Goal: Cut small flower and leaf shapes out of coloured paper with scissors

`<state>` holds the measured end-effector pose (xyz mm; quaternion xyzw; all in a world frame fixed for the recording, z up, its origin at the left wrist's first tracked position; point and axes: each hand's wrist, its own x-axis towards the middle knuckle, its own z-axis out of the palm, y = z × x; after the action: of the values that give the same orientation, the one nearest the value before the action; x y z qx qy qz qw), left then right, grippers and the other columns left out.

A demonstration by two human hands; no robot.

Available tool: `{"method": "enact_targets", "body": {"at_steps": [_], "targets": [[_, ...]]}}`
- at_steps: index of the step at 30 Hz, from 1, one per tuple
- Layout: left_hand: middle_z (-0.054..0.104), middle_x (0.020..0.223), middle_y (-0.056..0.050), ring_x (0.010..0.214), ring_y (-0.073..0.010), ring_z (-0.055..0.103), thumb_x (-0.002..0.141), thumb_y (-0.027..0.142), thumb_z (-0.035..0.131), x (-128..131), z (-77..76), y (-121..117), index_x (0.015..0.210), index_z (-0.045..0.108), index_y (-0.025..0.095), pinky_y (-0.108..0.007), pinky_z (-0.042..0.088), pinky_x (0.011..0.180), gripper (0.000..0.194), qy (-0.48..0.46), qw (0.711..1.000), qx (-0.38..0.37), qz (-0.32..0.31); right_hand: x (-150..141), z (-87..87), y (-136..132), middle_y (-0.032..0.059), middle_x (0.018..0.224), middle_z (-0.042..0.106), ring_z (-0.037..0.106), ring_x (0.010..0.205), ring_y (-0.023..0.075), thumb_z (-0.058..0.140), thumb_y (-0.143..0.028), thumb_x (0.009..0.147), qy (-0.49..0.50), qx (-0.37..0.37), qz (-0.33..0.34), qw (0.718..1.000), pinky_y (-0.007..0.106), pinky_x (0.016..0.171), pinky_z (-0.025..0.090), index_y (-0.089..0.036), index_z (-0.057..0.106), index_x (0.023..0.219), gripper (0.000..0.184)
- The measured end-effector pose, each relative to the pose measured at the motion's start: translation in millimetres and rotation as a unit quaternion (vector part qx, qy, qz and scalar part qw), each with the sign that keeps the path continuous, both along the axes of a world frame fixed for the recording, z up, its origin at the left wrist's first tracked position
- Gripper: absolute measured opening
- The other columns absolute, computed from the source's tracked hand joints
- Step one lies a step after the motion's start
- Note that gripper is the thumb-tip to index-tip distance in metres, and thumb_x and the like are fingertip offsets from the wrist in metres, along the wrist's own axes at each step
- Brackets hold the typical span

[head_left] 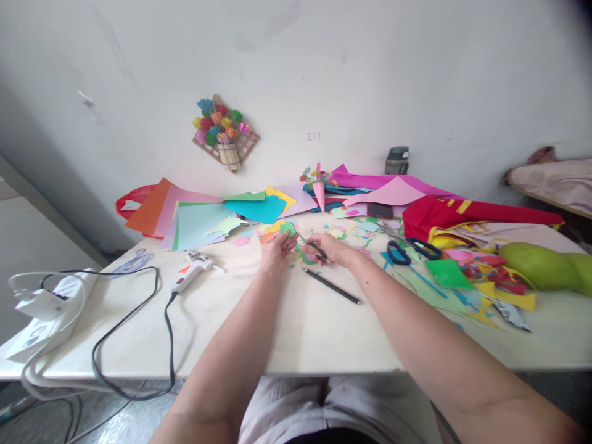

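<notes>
My left hand (279,248) is closed on a small piece of green paper (287,227), over the scraps in the middle of the table. Small black-handled scissors (316,249) are in my right hand (329,248), their blades pointing left toward the green paper. Whether the blades touch the paper is too small to tell. Several coloured paper scraps (337,233) lie around and behind both hands. A black pencil (331,285) rests on the table just in front of my right hand.
At left lie a hot glue gun (192,275), its looping black cable and a white power strip (55,308). Coloured paper sheets (198,221) line the back. At right are larger dark-handled scissors (414,250), a red cloth (444,217) and a green object (531,265).
</notes>
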<state>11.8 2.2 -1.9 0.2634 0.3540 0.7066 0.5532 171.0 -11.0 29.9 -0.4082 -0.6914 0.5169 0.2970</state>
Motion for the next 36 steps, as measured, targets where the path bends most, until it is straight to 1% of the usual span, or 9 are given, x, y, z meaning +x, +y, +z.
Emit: {"method": "enact_targets", "body": {"at_steps": [10,18,23,26,32,36], "targets": [[0.069,0.069,-0.004,0.071,-0.0200,0.072,0.057,0.016,0.080,-0.3,-0.3,0.2,0.068,0.058,0.015,-0.026,0.055,0.064,0.025,-0.003,1.000,0.001,0.003,0.6,0.3,1.1,-0.0048,0.042,0.046,0.040,0.036,0.0084,0.062,-0.023,0.073,-0.008,0.013,0.006,1.000,0.021,0.036,0.024,-0.018,0.049,0.065,0.016],[0.070,0.070,-0.004,0.071,-0.0196,0.072,0.058,0.018,0.079,-0.2,-0.6,-0.3,0.067,0.054,0.016,-0.026,0.055,0.066,0.027,-0.003,1.000,0.002,-0.001,-0.7,-1.9,2.9,-0.0057,0.042,0.044,0.040,0.036,0.0082,0.064,-0.029,0.071,0.011,0.008,0.003,1.000,0.021,0.037,0.027,-0.018,0.050,0.063,0.019],[0.069,0.069,-0.004,0.073,-0.0201,0.072,0.060,0.018,0.076,1.0,0.8,-2.3,0.067,0.055,0.016,-0.027,0.055,0.069,0.022,0.005,1.000,-0.005,0.003,-0.9,-7.1,6.1,-0.0055,0.044,0.045,0.039,0.037,0.0077,0.066,-0.025,0.066,0.039,0.006,0.010,0.999,0.021,0.037,0.028,-0.018,0.051,0.063,0.017],[0.069,0.069,-0.004,0.074,-0.0204,0.072,0.062,0.017,0.075,1.7,2.8,-3.2,0.070,0.058,0.015,-0.029,0.055,0.071,0.019,0.012,1.000,-0.009,0.004,-0.8,-8.1,7.3,-0.0051,0.044,0.046,0.039,0.037,0.0077,0.065,-0.026,0.067,0.046,0.007,0.010,0.999,0.021,0.036,0.029,-0.017,0.052,0.063,0.017],[0.070,0.069,-0.005,0.070,-0.0195,0.071,0.062,0.017,0.073,2.1,6.8,-5.4,0.071,0.060,0.015,-0.028,0.056,0.068,0.016,0.017,1.000,-0.017,-0.018,2.8,-3.1,5.3,-0.0046,0.045,0.046,0.040,0.037,0.0080,0.063,-0.029,0.072,0.033,-0.003,0.018,0.999,0.021,0.036,0.030,-0.018,0.050,0.062,0.020],[0.071,0.072,-0.005,0.070,-0.0189,0.071,0.060,0.016,0.075,0.9,7.7,-6.8,0.074,0.062,0.014,-0.027,0.056,0.067,0.020,0.026,0.999,-0.005,-0.030,4.6,-5.5,7.0,-0.0050,0.046,0.046,0.041,0.038,0.0081,0.064,-0.029,0.071,0.022,0.005,0.033,0.999,0.021,0.036,0.031,-0.018,0.051,0.064,0.019]]}}
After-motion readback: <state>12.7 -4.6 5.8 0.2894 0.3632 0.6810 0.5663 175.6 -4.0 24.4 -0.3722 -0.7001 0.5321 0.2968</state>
